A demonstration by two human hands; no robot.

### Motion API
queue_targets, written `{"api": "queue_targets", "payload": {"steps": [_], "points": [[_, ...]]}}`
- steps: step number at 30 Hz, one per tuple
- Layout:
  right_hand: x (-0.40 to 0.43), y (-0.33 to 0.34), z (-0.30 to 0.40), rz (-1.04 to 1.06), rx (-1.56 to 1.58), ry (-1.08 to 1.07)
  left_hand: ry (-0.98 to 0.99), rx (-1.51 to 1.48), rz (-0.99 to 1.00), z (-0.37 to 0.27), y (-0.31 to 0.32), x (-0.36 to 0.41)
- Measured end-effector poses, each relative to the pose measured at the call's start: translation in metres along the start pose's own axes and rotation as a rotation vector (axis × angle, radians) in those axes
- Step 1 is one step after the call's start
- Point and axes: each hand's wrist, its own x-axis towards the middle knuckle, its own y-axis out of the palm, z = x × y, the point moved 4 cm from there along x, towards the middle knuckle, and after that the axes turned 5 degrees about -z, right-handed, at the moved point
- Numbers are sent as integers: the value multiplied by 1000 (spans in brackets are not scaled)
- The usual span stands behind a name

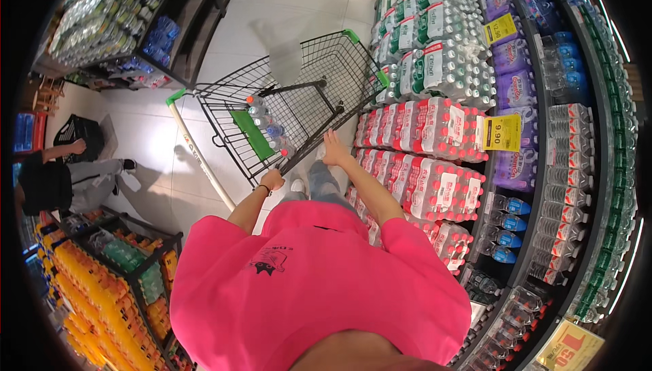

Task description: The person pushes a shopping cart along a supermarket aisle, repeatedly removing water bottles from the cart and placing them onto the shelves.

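A wire shopping cart with green corner pieces stands before me, its pale push bar on the left side. Several plastic water bottles lie in a row inside it, beside a green panel. My left hand, with a dark bracelet at the wrist, is closed around the cart's black top rim near its rear corner. Farther along the same side, my right hand is held out with its fingers extended, close to the rim; whether it touches the metal is unclear. It holds nothing that I can see.
Shrink-wrapped water packs with red caps and green-labelled packs are stacked close on the right, before bottle shelves. A person with a black basket is at the left. Orange bottles fill a rack at lower left.
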Motion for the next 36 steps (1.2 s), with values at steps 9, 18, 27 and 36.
{"api": "queue_targets", "payload": {"steps": [9, 18, 27, 36], "points": [[-68, 41, 49, 84, -172, 53, -60, -21, 5, 25, 37, -85], [-118, 112, 70, -4, -152, 77, 11, 26, 9, 68, 118, -119], [-185, 179, 89, -201, -237, 46, 58, -15, -18, 98, 202, -160], [-270, 234, 114, -159, -283, 48, 42, -8, -68, 132, 299, -205]]}}
